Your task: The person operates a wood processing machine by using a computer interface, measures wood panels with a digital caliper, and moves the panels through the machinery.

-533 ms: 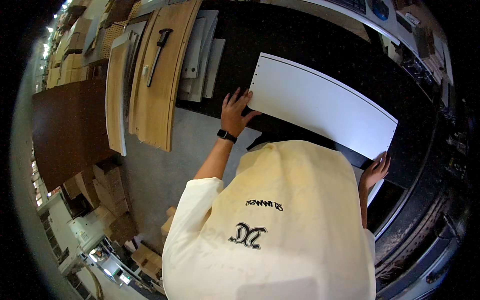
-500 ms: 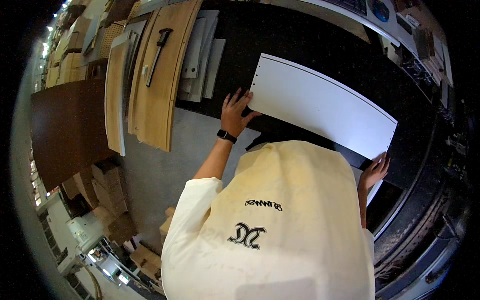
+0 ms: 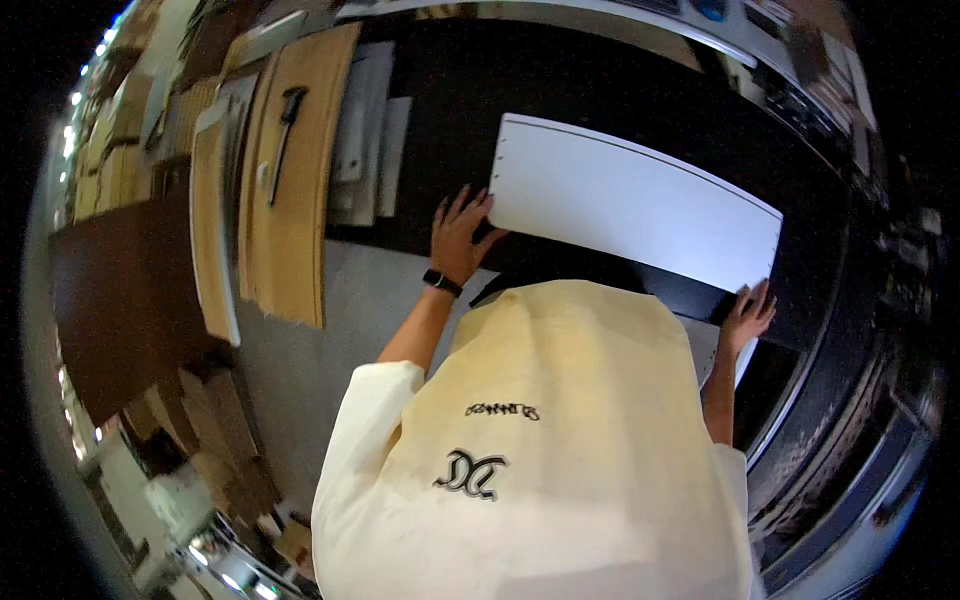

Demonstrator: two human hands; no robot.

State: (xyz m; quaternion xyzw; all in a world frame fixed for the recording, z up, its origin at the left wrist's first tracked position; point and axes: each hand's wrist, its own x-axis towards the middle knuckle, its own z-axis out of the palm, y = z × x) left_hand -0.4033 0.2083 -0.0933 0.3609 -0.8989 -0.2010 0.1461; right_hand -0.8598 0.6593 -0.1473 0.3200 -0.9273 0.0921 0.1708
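A long white board [image 3: 630,205] with a groove along its far edge and small holes at its ends lies on the dark work surface. At its near left corner my left hand [image 3: 460,238], with a black watch on the wrist, rests against the short end, fingers spread and thumb out. My right hand [image 3: 747,312] is at the near right corner, its spread fingertips touching the board's edge. Neither hand is wrapped round the board. Part of another white piece shows beneath and beside my right hand.
Left of the board lie stacked grey-white panels [image 3: 365,140] and wood-coloured boards [image 3: 300,190], with a black caliper-like tool [image 3: 285,140] on top. A brown sheet [image 3: 125,300] and cardboard boxes [image 3: 215,410] stand further left. Dark machine rails [image 3: 820,460] run along the right.
The view has turned slightly, so the stacks at the left sit further left. My hands stay at the board's two ends; the right hand's fingers look more spread.
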